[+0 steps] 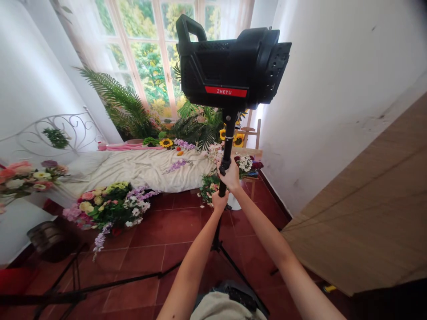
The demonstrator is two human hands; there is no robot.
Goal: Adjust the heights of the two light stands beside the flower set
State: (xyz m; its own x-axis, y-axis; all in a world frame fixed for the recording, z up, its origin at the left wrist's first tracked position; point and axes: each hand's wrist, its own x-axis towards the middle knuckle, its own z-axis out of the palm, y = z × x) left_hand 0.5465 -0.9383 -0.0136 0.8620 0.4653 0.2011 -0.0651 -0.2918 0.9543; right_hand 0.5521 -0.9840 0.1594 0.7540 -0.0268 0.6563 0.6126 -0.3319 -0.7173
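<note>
A black studio light (220,71) with a red label reading ZHEYU sits on top of a black light stand (228,144). My right hand (231,174) is closed round the stand's pole at its clamp collar. Just below it, my left hand (220,201) wraps the same pole. The stand's legs (233,264) spread over the floor in front of my body. Both hands are well beneath the light and do not touch it.
A bed with a cream blanket (150,171) lies ahead under the window (147,53). Flower bunches (106,204) stand at its near side. A second black lamp (53,240) is at left. A wooden panel (360,200) leans at right.
</note>
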